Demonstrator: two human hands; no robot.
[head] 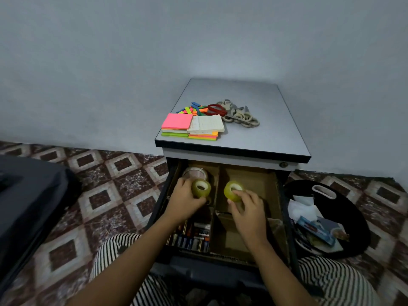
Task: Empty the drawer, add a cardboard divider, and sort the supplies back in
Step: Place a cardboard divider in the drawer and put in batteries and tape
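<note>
Tape could slip into the wrong part, we think, since our left hand [185, 198] holds one yellow roll [201, 188] and our right hand [248, 209] holds another roll [233, 191] over the drawer [220, 257], either side of the cardboard divider [217, 182].

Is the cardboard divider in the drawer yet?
In: the cardboard divider splits the open drawer into compartments, with pens in the near-left one.

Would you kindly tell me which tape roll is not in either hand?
The pale roll at the back of the left compartment; the left hand holds one yellow-green roll, the right hand the other.
</note>
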